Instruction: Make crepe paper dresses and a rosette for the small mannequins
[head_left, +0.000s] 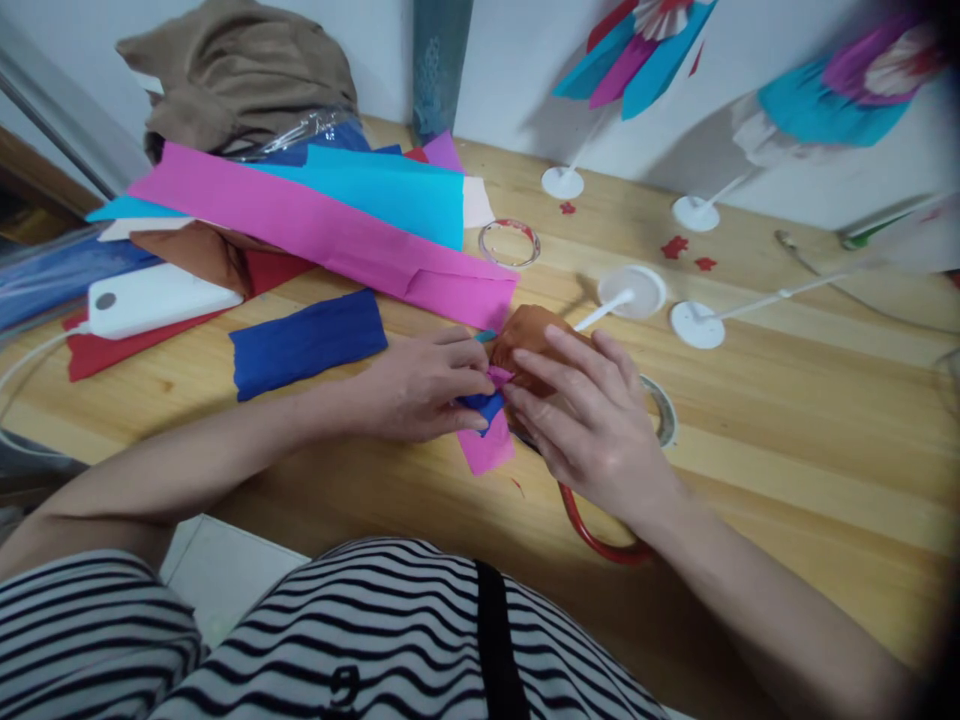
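Observation:
My left hand (431, 388) is closed, its fingertips pinching a small folded piece of blue crepe paper (489, 408). From the other side my right hand (592, 415) meets it, thumb and fingers pressed on the same blue bit and a pink fold (499, 376). A puffed piece of brown crepe paper (529, 340) rises behind my right fingers, partly covered by them. Below the fingertips a pink paper piece (489, 450) sticks out over the table. Red-handled scissors (600, 540) lie under my right hand, mostly hidden.
A blue strip (307, 345) lies left, below stacked pink paper (315, 225) and turquoise paper (397, 190). A white power bank (165, 298) rests there. Tape rolls (510, 243) lie nearby. Several stands with white bases (697, 325) stand at right, some bearing paper flowers (832, 105).

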